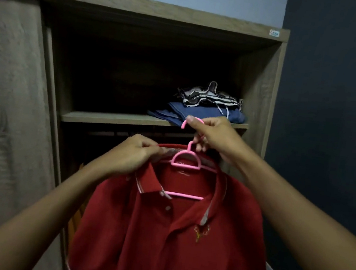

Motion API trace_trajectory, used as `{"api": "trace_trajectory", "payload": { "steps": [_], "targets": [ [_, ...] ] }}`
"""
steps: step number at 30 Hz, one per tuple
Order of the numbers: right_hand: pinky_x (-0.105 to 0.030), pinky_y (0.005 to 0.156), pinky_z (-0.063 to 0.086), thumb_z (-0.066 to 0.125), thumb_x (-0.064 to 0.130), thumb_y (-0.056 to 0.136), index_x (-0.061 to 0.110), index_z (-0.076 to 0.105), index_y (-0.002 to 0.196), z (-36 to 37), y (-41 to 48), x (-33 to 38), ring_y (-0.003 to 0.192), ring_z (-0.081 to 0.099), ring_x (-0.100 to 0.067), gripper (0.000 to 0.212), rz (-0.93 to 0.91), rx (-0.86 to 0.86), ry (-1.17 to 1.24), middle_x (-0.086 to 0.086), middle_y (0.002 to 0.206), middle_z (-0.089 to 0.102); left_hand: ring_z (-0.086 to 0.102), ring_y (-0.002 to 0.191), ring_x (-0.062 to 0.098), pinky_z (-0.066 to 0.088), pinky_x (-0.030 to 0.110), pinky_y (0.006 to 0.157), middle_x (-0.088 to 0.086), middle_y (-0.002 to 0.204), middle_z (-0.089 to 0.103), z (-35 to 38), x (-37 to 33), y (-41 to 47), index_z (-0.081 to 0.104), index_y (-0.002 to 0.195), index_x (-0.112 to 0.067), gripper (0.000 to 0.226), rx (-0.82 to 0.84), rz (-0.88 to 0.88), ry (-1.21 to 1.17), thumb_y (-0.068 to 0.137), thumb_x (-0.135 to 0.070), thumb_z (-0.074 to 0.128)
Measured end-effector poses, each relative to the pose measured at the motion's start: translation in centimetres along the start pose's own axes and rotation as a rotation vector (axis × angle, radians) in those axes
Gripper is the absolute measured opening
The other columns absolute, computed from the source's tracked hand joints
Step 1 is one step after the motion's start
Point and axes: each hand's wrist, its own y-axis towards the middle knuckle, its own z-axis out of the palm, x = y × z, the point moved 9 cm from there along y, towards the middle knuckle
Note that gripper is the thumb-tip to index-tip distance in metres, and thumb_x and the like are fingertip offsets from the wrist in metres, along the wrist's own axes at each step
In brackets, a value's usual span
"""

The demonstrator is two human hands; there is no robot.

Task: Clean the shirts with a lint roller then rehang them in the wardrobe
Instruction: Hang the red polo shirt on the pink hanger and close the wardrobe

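A red polo shirt with a small gold emblem on the chest hangs on a pink plastic hanger in front of the open wardrobe. My right hand grips the hanger's hook and neck, holding it just below the wardrobe shelf. My left hand pinches the back of the shirt's collar at the hanger's left shoulder. No lint roller is in view.
Folded blue and black-and-white patterned clothes lie on the shelf's right side. A sliding wooden door covers the wardrobe's left half. Orange fabric hangs in the dark lower compartment. A dark blue wall stands on the right.
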Motion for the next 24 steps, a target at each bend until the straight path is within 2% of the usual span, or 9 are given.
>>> {"api": "trace_trajectory", "payload": {
  "steps": [3, 6, 8, 10, 12, 14, 16, 19, 24],
  "targets": [
    [-0.019, 0.038, 0.039, 0.066, 0.040, 0.093, 0.016, 0.078, 0.079, 1.5, -0.3, -0.6, 0.039, 0.055, -0.014, 0.030, -0.048, 0.042, -0.098, -0.006, 0.056, 0.062, 0.046, 0.043, 0.012, 0.038, 0.027, 0.049, 0.003, 0.048, 0.053, -0.3, -1.6, -0.4, 0.051, 0.052, -0.012, 0.059, -0.044, 0.092, 0.235, 0.096, -0.051, 0.055],
    [-0.020, 0.037, 0.037, 0.066, 0.041, 0.093, 0.024, 0.076, 0.069, 1.9, -0.9, -0.8, 0.039, 0.054, -0.015, 0.030, -0.080, 0.020, -0.067, -0.008, 0.057, 0.061, 0.060, 0.059, 0.011, 0.047, 0.033, 0.062, -0.001, 0.058, 0.062, -1.3, -1.6, -0.2, 0.059, 0.062, -0.015, 0.061, -0.204, 0.200, 0.400, 0.087, -0.071, 0.048],
    [-0.020, 0.037, 0.035, 0.064, 0.040, 0.094, 0.015, 0.077, 0.085, 1.1, -1.2, 0.0, 0.039, 0.052, -0.014, 0.030, -0.114, -0.004, -0.014, -0.006, 0.057, 0.060, 0.063, 0.078, 0.013, 0.051, 0.034, 0.074, -0.006, 0.079, 0.065, 0.0, 0.3, 0.2, 0.064, 0.081, -0.023, 0.065, -0.126, 0.183, 0.510, 0.077, -0.082, 0.036],
    [-0.020, 0.038, 0.036, 0.064, 0.040, 0.094, 0.011, 0.076, 0.087, 0.1, -1.6, 0.9, 0.041, 0.052, -0.015, 0.032, -0.148, -0.031, 0.028, -0.006, 0.058, 0.060, 0.062, 0.091, 0.014, 0.051, 0.035, 0.085, -0.005, 0.095, 0.065, 2.0, 2.6, 0.5, 0.063, 0.098, -0.026, 0.068, 0.014, 0.139, 0.557, 0.078, -0.083, 0.033],
    [-0.022, 0.038, 0.037, 0.064, 0.040, 0.094, 0.016, 0.073, 0.073, -0.8, -2.1, 1.3, 0.043, 0.053, -0.017, 0.033, -0.178, -0.042, 0.066, -0.013, 0.063, 0.061, 0.063, 0.085, 0.012, 0.051, 0.036, 0.081, -0.005, 0.089, 0.066, 2.8, 3.7, 0.5, 0.061, 0.092, -0.024, 0.050, 0.034, 0.159, 0.484, 0.090, -0.071, 0.044],
    [-0.023, 0.039, 0.039, 0.063, 0.038, 0.096, 0.014, 0.070, 0.074, -1.5, -2.6, 1.0, 0.047, 0.055, -0.019, 0.033, -0.195, -0.016, 0.065, -0.019, 0.073, 0.065, 0.057, 0.068, 0.010, 0.046, 0.035, 0.068, -0.005, 0.070, 0.059, 3.1, 3.7, 0.6, 0.055, 0.075, -0.019, 0.044, -0.006, 0.205, 0.414, 0.096, -0.058, 0.047],
    [-0.026, 0.050, 0.045, 0.063, 0.037, 0.095, 0.014, 0.073, 0.088, -2.8, -3.4, 0.2, 0.059, 0.060, -0.015, 0.025, -0.233, -0.001, -0.084, -0.009, 0.083, 0.070, 0.050, 0.059, 0.009, 0.039, 0.034, 0.061, -0.005, 0.061, 0.051, 3.7, 3.8, 0.6, 0.049, 0.067, -0.018, 0.050, -0.003, 0.223, 0.401, 0.098, -0.057, 0.045],
    [-0.027, 0.076, 0.051, 0.065, 0.054, 0.086, 0.027, 0.075, 0.101, -4.9, -4.9, -2.9, 0.085, 0.067, -0.005, 0.032, -0.209, 0.120, -0.509, 0.012, 0.094, 0.074, 0.046, 0.055, 0.010, 0.036, 0.033, 0.059, -0.005, 0.058, 0.047, 4.2, 4.2, 0.8, 0.048, 0.064, -0.014, 0.052, -0.007, 0.215, 0.350, 0.099, -0.053, 0.047],
    [-0.020, 0.060, 0.042, 0.064, 0.047, 0.091, 0.017, 0.070, 0.073, -6.5, -7.4, -8.8, 0.060, 0.052, -0.001, 0.036, 0.030, 0.348, -0.571, 0.013, 0.063, 0.059, 0.043, 0.055, 0.005, 0.036, 0.031, 0.059, -0.003, 0.061, 0.048, 5.8, 5.4, 2.1, 0.054, 0.067, -0.005, 0.057, 0.052, 0.157, 0.292, 0.097, -0.053, 0.047]
  ]
}}
